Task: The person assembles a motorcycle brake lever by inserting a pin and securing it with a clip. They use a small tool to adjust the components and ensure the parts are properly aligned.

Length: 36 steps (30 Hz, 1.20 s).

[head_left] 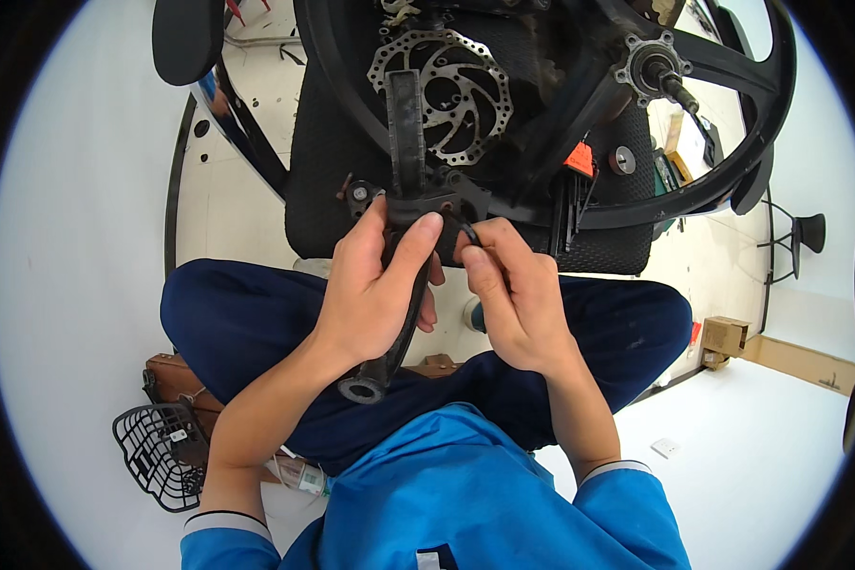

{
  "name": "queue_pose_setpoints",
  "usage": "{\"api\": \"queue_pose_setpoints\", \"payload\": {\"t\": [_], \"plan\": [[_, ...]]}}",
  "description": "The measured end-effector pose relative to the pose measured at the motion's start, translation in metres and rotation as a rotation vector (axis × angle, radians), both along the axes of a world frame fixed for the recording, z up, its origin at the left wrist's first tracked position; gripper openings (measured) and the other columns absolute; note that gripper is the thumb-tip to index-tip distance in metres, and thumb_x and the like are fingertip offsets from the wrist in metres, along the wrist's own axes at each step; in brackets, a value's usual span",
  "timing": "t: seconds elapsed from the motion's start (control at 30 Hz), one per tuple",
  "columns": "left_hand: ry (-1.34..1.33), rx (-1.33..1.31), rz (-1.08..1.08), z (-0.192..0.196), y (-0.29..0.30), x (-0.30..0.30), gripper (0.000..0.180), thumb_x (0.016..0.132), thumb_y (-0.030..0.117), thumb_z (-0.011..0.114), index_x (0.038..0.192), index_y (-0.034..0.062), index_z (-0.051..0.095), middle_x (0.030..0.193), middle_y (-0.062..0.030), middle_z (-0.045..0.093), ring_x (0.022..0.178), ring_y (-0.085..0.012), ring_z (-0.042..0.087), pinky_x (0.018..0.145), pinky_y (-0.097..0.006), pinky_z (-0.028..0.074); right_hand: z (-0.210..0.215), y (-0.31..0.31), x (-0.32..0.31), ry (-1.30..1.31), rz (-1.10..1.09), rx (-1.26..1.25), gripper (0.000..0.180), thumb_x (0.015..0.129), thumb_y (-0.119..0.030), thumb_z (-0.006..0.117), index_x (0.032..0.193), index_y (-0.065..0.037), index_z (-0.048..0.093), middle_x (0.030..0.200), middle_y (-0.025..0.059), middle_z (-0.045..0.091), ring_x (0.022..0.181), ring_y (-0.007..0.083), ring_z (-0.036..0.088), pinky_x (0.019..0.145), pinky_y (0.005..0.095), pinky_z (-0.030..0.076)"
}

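My left hand [370, 275] is closed round a black metal bracket [407, 204] with a hollow tube [366, 388] running down toward my lap. From the bracket a flat, ribbed arm [406, 133] points away from me, and a bolt shows at its left side. The left thumb presses along the bracket's near face. At its right side my right hand [518, 294] pinches a thin, bent black piece [467, 231], like a hex key, whose far end meets the bracket near a small hole. The fingertips partly hide that piece.
A dark chair seat [323, 223] bears a perforated brake disc [489, 95] and a large black spoked wheel [769, 123] with its hub [655, 71]. An orange-and-black item [578, 161] and a small round tin [622, 160] lie by the wheel. A black basket [157, 456] is at lower left.
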<state>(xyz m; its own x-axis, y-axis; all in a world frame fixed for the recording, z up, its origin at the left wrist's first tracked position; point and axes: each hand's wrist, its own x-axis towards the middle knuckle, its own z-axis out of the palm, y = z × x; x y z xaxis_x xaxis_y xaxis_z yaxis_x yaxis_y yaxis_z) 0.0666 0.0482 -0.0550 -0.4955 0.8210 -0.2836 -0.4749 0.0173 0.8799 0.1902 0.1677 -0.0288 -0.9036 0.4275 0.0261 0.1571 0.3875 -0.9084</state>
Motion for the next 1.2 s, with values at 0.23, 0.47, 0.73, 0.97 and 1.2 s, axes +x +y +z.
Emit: {"api": "queue_pose_setpoints", "payload": {"t": [0.23,0.47,0.73,0.97,1.2], "plan": [[0.081,-0.009,0.003,-0.001,0.000,0.002,0.028,0.103,0.027,0.054,0.110,-0.0004,0.049,0.071,-0.0064,0.060,0.046,-0.0118,0.060,0.041,-0.025,0.047,-0.007,-0.007,0.003,0.029,-0.038,-0.049,0.011,0.100,-0.007,0.052,0.108,-0.001,0.056,0.075,0.0134,0.063,0.059,0.0259,0.063,0.057,0.0297,0.047],[0.238,-0.020,0.025,-0.007,0.000,0.003,0.027,0.103,0.025,0.054,0.109,-0.0006,0.048,0.067,-0.0054,0.061,0.045,-0.0115,0.059,0.040,-0.025,0.045,-0.027,-0.021,0.002,0.079,-0.099,-0.396,0.011,0.103,-0.011,0.050,0.106,-0.001,0.055,0.071,0.0052,0.059,0.058,0.0118,0.055,0.057,0.0238,0.042],[0.226,0.014,-0.015,-0.006,-0.001,0.002,0.027,0.103,0.026,0.053,0.114,0.0011,0.050,0.070,-0.0059,0.064,0.048,-0.0102,0.059,0.044,-0.024,0.045,-0.027,-0.026,0.003,0.230,0.012,-0.939,0.021,0.108,-0.025,0.042,0.102,-0.005,0.044,0.059,-0.0032,0.033,0.044,0.0046,0.022,0.041,0.0228,0.019],[0.246,0.008,-0.015,-0.004,-0.003,0.000,0.030,0.104,0.027,0.052,0.117,0.0000,0.048,0.068,-0.0049,0.061,0.049,-0.0094,0.058,0.045,-0.024,0.044,-0.029,-0.021,0.004,0.217,0.003,-0.787,0.020,0.108,-0.023,0.042,0.101,-0.005,0.045,0.060,-0.0039,0.034,0.045,0.0037,0.023,0.042,0.0219,0.021],[0.306,-0.039,-0.023,-0.007,-0.005,0.001,0.027,0.107,0.024,0.041,0.125,0.0042,0.043,0.075,-0.0032,0.056,0.049,-0.0075,0.052,0.044,-0.022,0.043,-0.035,-0.008,0.001,0.134,0.000,-0.447,0.020,0.108,-0.021,0.042,0.100,-0.004,0.047,0.061,-0.0056,0.037,0.047,0.0013,0.028,0.043,0.0196,0.025]]}}
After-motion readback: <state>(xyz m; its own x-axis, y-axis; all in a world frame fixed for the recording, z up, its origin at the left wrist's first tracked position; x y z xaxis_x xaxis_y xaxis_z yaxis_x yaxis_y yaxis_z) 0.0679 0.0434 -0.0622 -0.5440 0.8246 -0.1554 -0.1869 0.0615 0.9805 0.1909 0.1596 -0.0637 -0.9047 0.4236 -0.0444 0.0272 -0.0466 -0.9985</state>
